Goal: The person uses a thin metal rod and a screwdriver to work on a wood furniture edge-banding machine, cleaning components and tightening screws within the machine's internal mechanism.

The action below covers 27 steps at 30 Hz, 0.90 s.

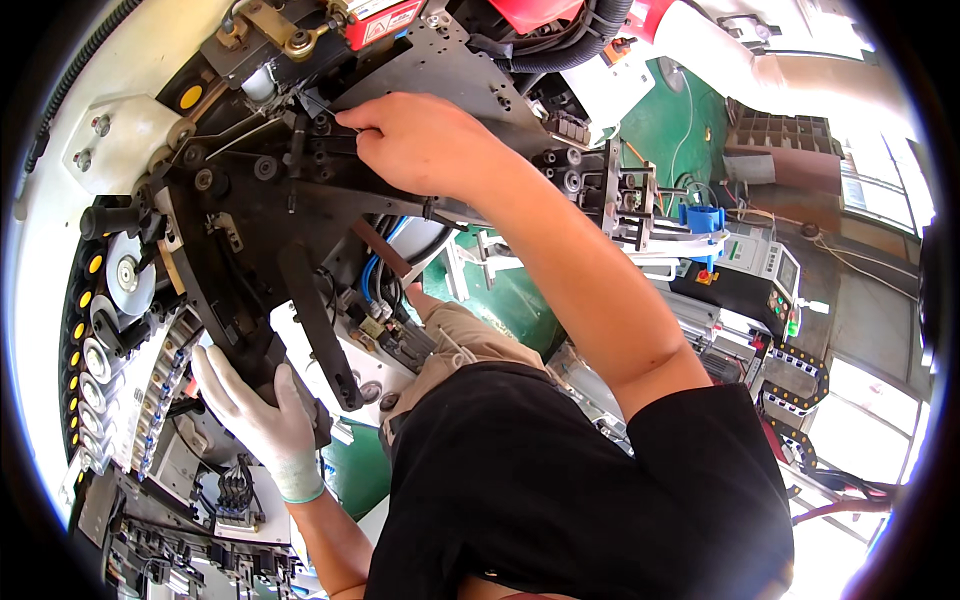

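Note:
My bare right hand (420, 145) reaches over the upper part of a dark metal machine frame (330, 200). Its fingers are closed in a pinch around a thin metal rod (320, 105), which points to small fittings beside a translucent cup (260, 84); most of the rod is hidden, so its exact kind is unclear. Lower left, my left hand (258, 415) wears a white glove. Its fingers are stretched out and the thumb stands apart, lying against the dark lower end of the frame (262, 362). A flat black arm with holes (318, 335) hangs just right of that hand.
Pale discs and rollers (130, 275) line the machine's left side. Blue and black hoses (372, 275) run behind the frame. A red label (385, 22) and a thick corrugated hose (590, 40) are above. A control box (755, 265) stands at right, past green floor (500, 290).

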### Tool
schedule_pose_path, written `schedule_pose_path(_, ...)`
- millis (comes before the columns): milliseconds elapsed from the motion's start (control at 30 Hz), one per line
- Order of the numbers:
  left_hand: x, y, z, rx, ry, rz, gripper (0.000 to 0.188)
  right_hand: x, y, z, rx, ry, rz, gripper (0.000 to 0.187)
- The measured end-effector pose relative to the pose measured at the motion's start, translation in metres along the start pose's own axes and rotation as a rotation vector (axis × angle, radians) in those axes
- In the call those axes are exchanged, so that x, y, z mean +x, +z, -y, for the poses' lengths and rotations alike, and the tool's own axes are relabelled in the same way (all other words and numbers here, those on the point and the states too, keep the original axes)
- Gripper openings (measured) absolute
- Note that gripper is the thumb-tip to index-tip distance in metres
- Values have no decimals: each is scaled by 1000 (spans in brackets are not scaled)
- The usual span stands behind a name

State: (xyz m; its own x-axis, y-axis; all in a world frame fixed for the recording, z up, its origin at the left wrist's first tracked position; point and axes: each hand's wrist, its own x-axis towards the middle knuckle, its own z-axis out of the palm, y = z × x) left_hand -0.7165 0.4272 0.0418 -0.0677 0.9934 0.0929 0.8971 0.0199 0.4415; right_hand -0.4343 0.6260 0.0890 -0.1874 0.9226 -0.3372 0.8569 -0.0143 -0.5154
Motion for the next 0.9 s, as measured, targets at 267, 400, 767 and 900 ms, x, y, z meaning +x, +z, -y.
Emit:
schedule_pose_path(267, -2, -1, -2, 8, -27, 17, 78, 13, -10, -23, -112, -56, 54, 40)
schedule_pose_path(400, -1, 1, -2, 8, -15, 13, 78, 21, -20, -22, -125, -37, 35, 40)
schedule_pose_path(767, -2, 2, 2, 9, -3, 7, 79, -6, -39, -32, -175, 9, 116, 41)
schedule_pose_path(900, -1, 1, 1, 34, 1, 14, 79, -9, -25, -36, -258, -67, -16, 42)
